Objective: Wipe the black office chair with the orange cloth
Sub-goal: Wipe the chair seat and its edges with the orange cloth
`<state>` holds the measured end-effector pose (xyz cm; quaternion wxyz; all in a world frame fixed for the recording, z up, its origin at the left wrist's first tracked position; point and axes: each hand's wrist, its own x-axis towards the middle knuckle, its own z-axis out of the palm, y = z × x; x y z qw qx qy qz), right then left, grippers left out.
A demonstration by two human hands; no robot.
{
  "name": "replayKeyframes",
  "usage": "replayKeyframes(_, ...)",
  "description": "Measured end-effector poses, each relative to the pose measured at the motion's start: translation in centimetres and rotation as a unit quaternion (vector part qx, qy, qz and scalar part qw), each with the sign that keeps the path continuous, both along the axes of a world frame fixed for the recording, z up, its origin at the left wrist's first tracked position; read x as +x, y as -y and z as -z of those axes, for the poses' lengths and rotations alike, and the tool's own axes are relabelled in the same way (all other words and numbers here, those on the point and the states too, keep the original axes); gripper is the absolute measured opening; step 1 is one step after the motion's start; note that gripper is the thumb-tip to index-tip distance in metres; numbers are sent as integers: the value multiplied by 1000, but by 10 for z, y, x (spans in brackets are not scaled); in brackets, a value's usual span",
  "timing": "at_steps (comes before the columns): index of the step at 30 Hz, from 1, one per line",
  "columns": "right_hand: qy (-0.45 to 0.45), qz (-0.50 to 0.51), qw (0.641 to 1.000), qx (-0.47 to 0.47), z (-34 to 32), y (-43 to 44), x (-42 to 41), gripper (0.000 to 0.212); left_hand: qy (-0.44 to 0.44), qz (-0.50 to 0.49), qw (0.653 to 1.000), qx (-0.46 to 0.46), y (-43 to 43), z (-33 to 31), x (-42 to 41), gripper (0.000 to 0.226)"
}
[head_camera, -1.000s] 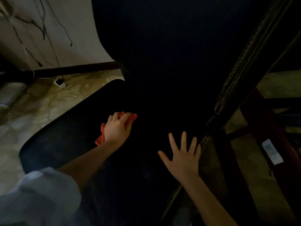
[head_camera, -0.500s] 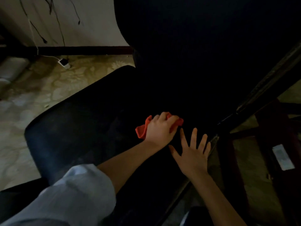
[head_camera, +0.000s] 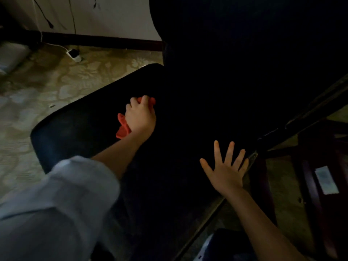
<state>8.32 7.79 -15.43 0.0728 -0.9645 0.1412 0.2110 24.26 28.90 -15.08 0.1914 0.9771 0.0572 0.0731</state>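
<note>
The black office chair (head_camera: pixel 79 132) fills the middle of the view, its seat below me and its dark backrest rising at the top right. My left hand (head_camera: pixel 140 117) grips the bunched orange cloth (head_camera: pixel 122 129) and presses it on the seat near the middle. Orange folds stick out past my fingertips and under my wrist. My right hand (head_camera: pixel 227 166) lies flat with fingers spread on the seat's right side, near its edge.
A dark wooden table leg and frame (head_camera: pixel 318 178) stand close on the right, with a pale label on the wood. Patterned floor (head_camera: pixel 56 85) lies to the left. A white plug adapter (head_camera: pixel 74 54) and cables sit by the wall's dark skirting.
My left hand has slid the orange cloth back to the left across the seat, away from my right hand. The right hand has stayed flat on the seat.
</note>
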Motion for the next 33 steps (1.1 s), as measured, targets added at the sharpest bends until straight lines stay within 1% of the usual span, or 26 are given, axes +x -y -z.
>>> replayKeyframes(3, -8, -10, 1000, 2, 2, 3, 2, 78, -12, -21, 997, -74, 36, -1, 1, 37)
replayKeyframes(4, -16, -9, 1000, 2, 1, 3, 2, 76, -14, -11, 997, -76, 48, 0, -2, 37)
replayKeyframes(6, -31, -4, 999, -13, 0, 1, 4, 75, 3, 53, 997, -53, 67, 6, -15, 36)
replayKeyframes(8, -48, -5, 998, -36, -4, -3, 6, 72, 29, 136, 990, -37, 75, 13, -37, 33)
replayKeyframes(10, -64, -7, 996, -58, -9, -6, 9, 70, 45, 207, 977, -32, 74, 16, -62, 31)
replayKeyframes(13, -83, -13, 990, -115, -18, -17, 11, 68, 50, 304, 951, -26, 51, 17, -93, 33)
replayKeyframes(14, -76, -21, 987, -140, -20, -23, 13, 67, 55, 330, 942, -17, 39, 18, -100, 36)
replayKeyframes(16, -32, -38, 984, -171, -23, -37, 13, 64, 74, 356, 932, -4, 10, 20, -111, 39)
replayKeyframes(17, -5, -40, 987, -158, -23, -45, 12, 63, 83, 354, 932, -2, -6, 20, -115, 38)
replayKeyframes(19, 34, -45, 995, -83, -17, -61, 10, 66, 100, 321, 942, 4, -39, 19, -119, 37)
replayKeyframes(21, 48, -58, 997, -17, -4, -72, 4, 70, 107, 260, 960, 21, -73, 17, -109, 39)
replayKeyframes(22, 52, -60, 997, -3, 2, -75, 2, 72, 102, 219, 970, 31, -91, 15, -100, 38)
replayKeyframes(24, 59, -54, 997, -2, 12, -75, 1, 74, 85, 120, 988, 47, -119, 11, -79, 35)
replayKeyframes(25, 58, -50, 997, -4, 14, -75, 2, 74, 61, 69, 995, 43, -125, 8, -67, 35)
replayKeyframes(27, 53, -49, 997, -4, 14, -74, 4, 73, 9, -26, 999, 19, -118, 4, -46, 38)
replayKeyframes(28, 47, -50, 998, -4, 13, -74, 5, 72, -8, -56, 998, 10, -106, 0, -38, 39)
replayKeyframes(29, 38, -53, 998, -2, 12, -74, 6, 72, -19, -66, 998, 0, -91, -2, -34, 39)
replayKeyframes(30, 29, -55, 998, 2, 12, -74, 7, 72, -24, -54, 998, -17, -74, -4, -34, 39)
replayKeyframes(32, 9, -54, 998, 0, 10, -75, 10, 72, -38, 16, 998, -54, -39, -3, -42, 40)
replayKeyframes(33, -1, -51, 999, -8, 10, -75, 13, 72, -30, 55, 997, -51, -23, 1, -52, 40)
